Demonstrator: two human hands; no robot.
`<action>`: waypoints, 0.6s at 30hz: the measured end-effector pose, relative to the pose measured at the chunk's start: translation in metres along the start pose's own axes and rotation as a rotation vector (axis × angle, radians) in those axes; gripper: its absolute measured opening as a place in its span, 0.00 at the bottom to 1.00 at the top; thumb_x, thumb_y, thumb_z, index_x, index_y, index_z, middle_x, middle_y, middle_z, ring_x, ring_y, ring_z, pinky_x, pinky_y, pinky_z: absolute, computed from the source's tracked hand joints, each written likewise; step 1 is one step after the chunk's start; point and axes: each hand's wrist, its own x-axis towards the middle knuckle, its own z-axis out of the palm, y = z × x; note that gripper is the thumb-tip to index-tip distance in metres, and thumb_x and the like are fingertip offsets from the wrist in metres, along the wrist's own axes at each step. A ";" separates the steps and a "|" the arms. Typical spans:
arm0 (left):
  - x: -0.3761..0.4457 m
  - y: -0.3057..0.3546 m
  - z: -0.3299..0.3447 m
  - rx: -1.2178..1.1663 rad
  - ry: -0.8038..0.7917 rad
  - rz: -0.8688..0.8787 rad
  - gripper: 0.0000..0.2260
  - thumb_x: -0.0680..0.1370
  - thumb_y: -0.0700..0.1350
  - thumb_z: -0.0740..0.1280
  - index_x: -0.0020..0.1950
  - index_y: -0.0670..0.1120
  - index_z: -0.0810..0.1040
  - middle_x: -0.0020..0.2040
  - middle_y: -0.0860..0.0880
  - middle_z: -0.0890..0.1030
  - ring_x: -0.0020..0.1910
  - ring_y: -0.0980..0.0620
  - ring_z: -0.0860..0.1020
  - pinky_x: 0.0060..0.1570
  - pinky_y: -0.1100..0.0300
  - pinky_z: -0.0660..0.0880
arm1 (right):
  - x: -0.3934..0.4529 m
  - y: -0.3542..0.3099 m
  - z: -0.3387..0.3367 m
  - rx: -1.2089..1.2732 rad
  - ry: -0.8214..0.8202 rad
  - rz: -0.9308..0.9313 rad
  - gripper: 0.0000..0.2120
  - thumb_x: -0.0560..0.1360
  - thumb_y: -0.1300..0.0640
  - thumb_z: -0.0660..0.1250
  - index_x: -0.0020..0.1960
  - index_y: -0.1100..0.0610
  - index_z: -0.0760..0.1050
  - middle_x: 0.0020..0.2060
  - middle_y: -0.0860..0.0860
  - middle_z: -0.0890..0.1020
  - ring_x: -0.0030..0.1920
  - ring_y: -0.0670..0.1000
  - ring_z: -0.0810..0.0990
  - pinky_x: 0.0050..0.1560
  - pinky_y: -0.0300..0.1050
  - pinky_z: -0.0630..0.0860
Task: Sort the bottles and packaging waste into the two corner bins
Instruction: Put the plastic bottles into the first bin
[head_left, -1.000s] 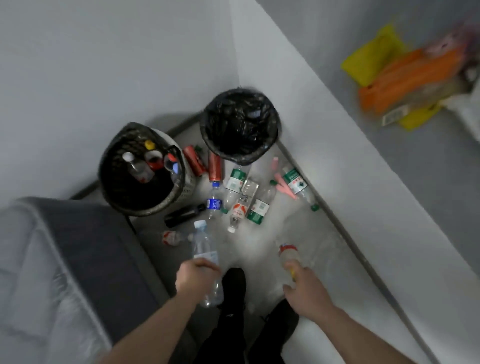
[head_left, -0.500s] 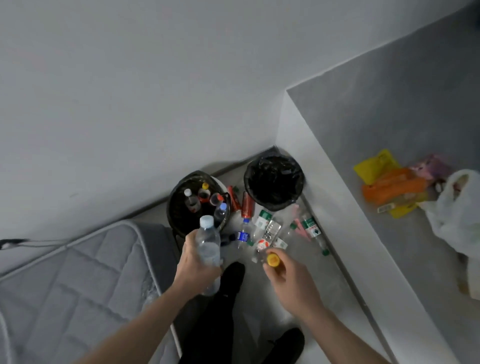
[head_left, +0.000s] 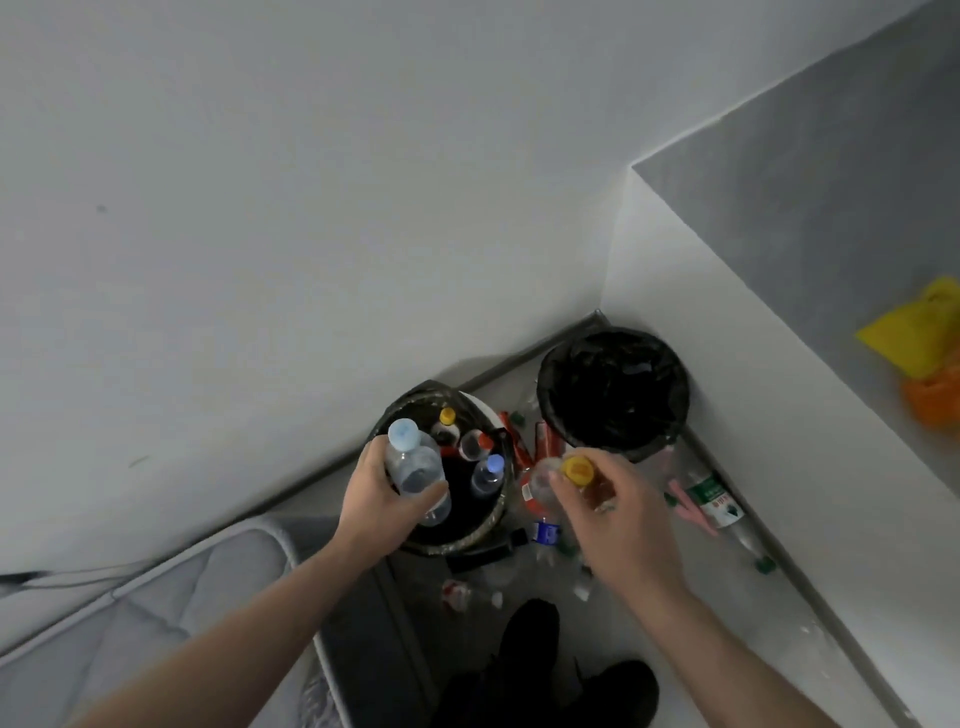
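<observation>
My left hand (head_left: 382, 501) grips a clear water bottle with a pale blue cap (head_left: 415, 470), held over the left bin (head_left: 467, 540), whose black liner holds several capped bottles. My right hand (head_left: 610, 512) grips a clear bottle with a yellow cap (head_left: 576, 470) between the two bins. The right bin (head_left: 613, 395), lined in black, stands in the corner and looks empty of bottles. More bottles, among them a green-labelled bottle (head_left: 714, 501), and red packaging (head_left: 519, 447) lie on the floor around the bins.
A grey quilted mattress (head_left: 171, 597) fills the lower left beside the left bin. White walls meet behind the bins. A ledge on the right carries yellow and orange bags (head_left: 924, 358). My dark shoes (head_left: 535, 654) stand below the bottles.
Both hands have risen from the floor with their bottles and moved toward the bins. The left bottle now hangs over the left bin. My view has tilted up.
</observation>
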 end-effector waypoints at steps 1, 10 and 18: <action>0.005 -0.007 0.002 0.012 0.003 0.020 0.26 0.65 0.55 0.80 0.57 0.62 0.71 0.53 0.59 0.80 0.51 0.58 0.81 0.50 0.53 0.81 | 0.004 0.005 0.008 0.007 0.030 -0.005 0.06 0.78 0.42 0.70 0.51 0.42 0.79 0.44 0.40 0.81 0.47 0.41 0.80 0.44 0.37 0.77; 0.056 -0.064 -0.007 0.041 0.050 0.257 0.27 0.67 0.57 0.79 0.59 0.62 0.69 0.53 0.59 0.81 0.49 0.58 0.82 0.48 0.54 0.81 | 0.017 0.010 0.068 0.023 0.167 -0.113 0.10 0.77 0.41 0.68 0.45 0.47 0.78 0.38 0.43 0.82 0.42 0.43 0.81 0.41 0.39 0.77; 0.056 -0.106 -0.046 0.052 0.025 0.373 0.24 0.69 0.56 0.77 0.60 0.55 0.72 0.53 0.56 0.80 0.51 0.56 0.79 0.51 0.59 0.76 | -0.005 -0.038 0.112 -0.325 -0.049 0.080 0.20 0.68 0.32 0.63 0.45 0.47 0.77 0.37 0.45 0.82 0.39 0.48 0.80 0.41 0.47 0.78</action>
